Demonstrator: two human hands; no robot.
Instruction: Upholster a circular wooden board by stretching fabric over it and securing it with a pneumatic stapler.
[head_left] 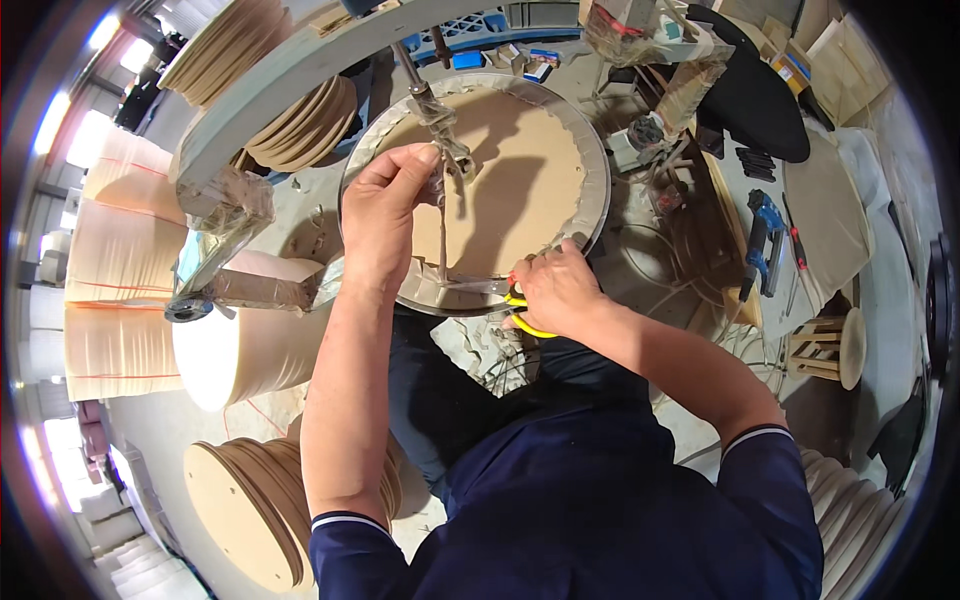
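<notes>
A round tan board (520, 185) lies in front of me, with light grey fabric (597, 195) folded over its rim. My left hand (385, 205) is closed in a pinch, holding a thin fabric strip (443, 240) pulled up from the near edge of the board. In my right hand (558, 290) are yellow-handled scissors (535, 329). Their blades point left along the near rim and reach the foot of the strip. Whether the blades are parted is hard to make out. Above the board hangs a wrapped metal rod (433, 112), close to my left fingers.
A curved metal frame (290, 75) arches over the far left. Stacked round boards (300, 130) and a large foam roll (250, 350) stand left, with more boards (240, 515) lower left. Right are a blue staple gun (763, 245), a screwdriver (797, 250) and a small stool (850, 348).
</notes>
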